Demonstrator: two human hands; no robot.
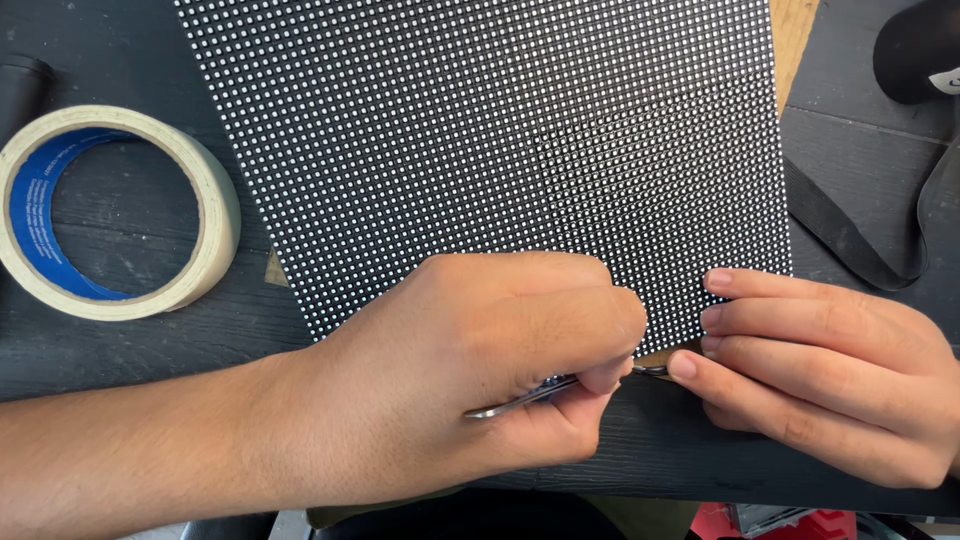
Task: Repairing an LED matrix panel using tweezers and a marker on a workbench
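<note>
Tweezers [530,395] lie nearly level, long axis running left to right, tips pointing right toward the near edge of the dotted panel [500,140]. Left hand [470,370] is curled into a fist, clamped on the tweezers, knuckles up, forearm entering from lower left. Right hand [820,370] lies flat just beyond the tips, fingers together, pressing the panel's corner. Tape roll [215,215] sits well left of the fist.

A: What is seen at the left?
B: A roll of cream masking tape [118,212] with a blue core, laid flat on the dark wooden table [850,140].
A: And at the right?
B: A black strap [850,240] is looped there; a black object [915,50] is cut off at the corner.
</note>
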